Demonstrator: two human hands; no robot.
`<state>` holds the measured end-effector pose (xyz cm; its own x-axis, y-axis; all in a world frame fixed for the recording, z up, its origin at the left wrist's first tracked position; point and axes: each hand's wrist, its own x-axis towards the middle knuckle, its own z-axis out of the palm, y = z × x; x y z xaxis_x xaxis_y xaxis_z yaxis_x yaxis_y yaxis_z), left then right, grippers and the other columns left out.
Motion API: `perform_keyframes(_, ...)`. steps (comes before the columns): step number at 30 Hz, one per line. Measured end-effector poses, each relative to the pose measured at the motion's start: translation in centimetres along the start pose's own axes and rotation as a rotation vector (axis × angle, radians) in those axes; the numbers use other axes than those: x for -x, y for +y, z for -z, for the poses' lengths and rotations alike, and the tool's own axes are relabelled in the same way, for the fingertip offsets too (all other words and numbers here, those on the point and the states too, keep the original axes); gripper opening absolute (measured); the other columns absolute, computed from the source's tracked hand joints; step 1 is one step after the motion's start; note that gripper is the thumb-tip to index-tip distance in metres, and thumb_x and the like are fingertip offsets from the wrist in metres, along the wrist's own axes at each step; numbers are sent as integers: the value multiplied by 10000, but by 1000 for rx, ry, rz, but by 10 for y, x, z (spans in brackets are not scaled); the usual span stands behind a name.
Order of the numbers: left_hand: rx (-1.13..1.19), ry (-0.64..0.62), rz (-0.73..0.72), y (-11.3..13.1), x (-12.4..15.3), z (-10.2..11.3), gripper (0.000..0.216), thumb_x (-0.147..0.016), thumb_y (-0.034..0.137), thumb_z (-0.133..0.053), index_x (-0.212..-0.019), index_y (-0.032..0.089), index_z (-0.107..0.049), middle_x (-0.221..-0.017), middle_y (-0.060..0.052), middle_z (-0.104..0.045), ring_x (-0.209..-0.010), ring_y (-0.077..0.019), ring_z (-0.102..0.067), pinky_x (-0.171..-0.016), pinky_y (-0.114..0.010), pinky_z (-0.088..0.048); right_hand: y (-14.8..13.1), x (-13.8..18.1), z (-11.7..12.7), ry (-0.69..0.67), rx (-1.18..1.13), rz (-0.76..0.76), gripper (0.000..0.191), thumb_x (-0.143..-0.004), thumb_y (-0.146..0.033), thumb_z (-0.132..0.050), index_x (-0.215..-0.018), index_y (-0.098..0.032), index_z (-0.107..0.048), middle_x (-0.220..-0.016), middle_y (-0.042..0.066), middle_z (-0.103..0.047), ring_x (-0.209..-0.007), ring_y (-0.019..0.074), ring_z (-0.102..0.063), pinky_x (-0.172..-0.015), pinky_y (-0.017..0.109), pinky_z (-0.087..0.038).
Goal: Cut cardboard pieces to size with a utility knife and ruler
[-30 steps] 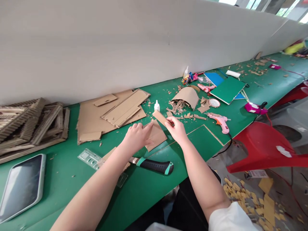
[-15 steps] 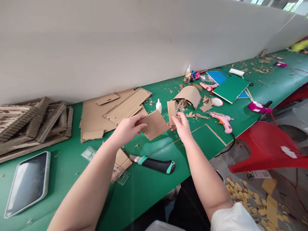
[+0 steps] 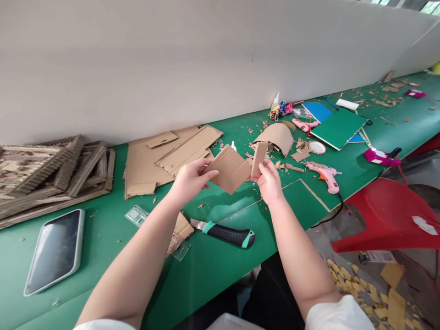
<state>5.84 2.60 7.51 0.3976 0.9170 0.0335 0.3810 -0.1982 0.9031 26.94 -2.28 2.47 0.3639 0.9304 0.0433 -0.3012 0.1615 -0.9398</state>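
My left hand (image 3: 194, 179) pinches the left edge of a squarish cardboard piece (image 3: 229, 169), which is tilted above the table and has a crease near its right side. In my right hand (image 3: 270, 182) is a narrow cardboard strip (image 3: 259, 156), held nearly upright between thumb and fingers. The two pieces are close together; whether they touch I cannot tell. Below them a black and teal utility knife (image 3: 228, 233) lies on the green table with its blade out, pointing left. A white glue bottle (image 3: 233, 145) is mostly hidden behind the squarish piece.
Cardboard sheets (image 3: 144, 160) and corrugated frames (image 3: 85, 174) lie to the left, with a phone (image 3: 55, 252) nearer. To the right are a curved cardboard piece (image 3: 277, 137), a pink glue gun (image 3: 325, 174) and a green board (image 3: 340, 126). A red stool (image 3: 388, 211) stands beside the table.
The view has shifted slightly, so the table's contents appear farther right. Both hands still hold their pieces; the squarish one has turned a little and the strip leans more to the right.
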Motion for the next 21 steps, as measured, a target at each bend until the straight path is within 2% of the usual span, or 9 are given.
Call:
perform_keyframes(5, 74, 42, 90, -6, -5, -3, 489, -674, 458, -665, -1036, 140, -584, -803, -26, -567, -634, -134, -530, -454, -253, -508, -3, 1, 0, -8, -40, -26, 404, -617, -508, -661, -852, -263, -443, -754, -48, -635, -669, 142, -625, -510, 265, -523)
perform_keyframes(9, -25, 42, 104, -9, -8, 2, 473, -694, 447, -634, -1051, 141, -577, -757, -13, -521, -653, -142, -534, -478, -251, -511, -2, 2, 1, -35, -4, -57, 401, -622, -509, -676, -856, -252, -476, -723, -42, -648, -634, 143, -632, -470, 255, -519)
perform_keyframes(11, -103, -46, 116, -11, -9, 6, 451, -710, 438, -616, -1061, 157, -580, -735, -3, -499, -647, -142, -537, -476, -239, -503, -1, 2, 2, -42, 34, -74, 389, -641, -506, -675, -858, -240, -491, -672, -36, -654, -604, 147, -640, -470, 253, -519)
perform_keyframes(14, -183, -317, 162, -19, -12, 9, 411, -725, 420, -604, -1067, 191, -592, -779, -13, -544, -660, -149, -570, -461, -215, -479, 1, 1, 4, -16, 92, -74, 385, -672, -520, -651, -862, -231, -483, -587, -41, -649, -530, 137, -632, -460, 232, -499)
perform_keyframes(16, -216, -448, 212, -25, -13, 7, 397, -743, 407, -589, -1081, 199, -587, -815, -25, -590, -662, -156, -598, -461, -207, -469, 1, -1, 5, 8, 126, -67, 392, -676, -537, -634, -860, -229, -474, -557, -47, -639, -498, 126, -619, -449, 215, -481)
perform_keyframes(18, -249, -466, 232, -31, -14, 1, 404, -768, 404, -559, -1118, 201, -570, -829, -32, -620, -635, -156, -616, -471, -214, -467, 1, -1, 5, 15, 167, -71, 399, -673, -549, -625, -852, -224, -479, -557, -42, -640, -499, 124, -618, -439, 207, -467)
perform_keyframes(21, -377, -380, 136, -33, -15, -4, 433, -805, 429, -509, -1183, 222, -553, -899, -45, -660, -652, -170, -632, -580, -264, -491, 2, -1, 5, -6, 243, -95, 401, -676, -559, -613, -847, -214, -503, -609, -12, -662, -548, 138, -638, -449, 216, -472)
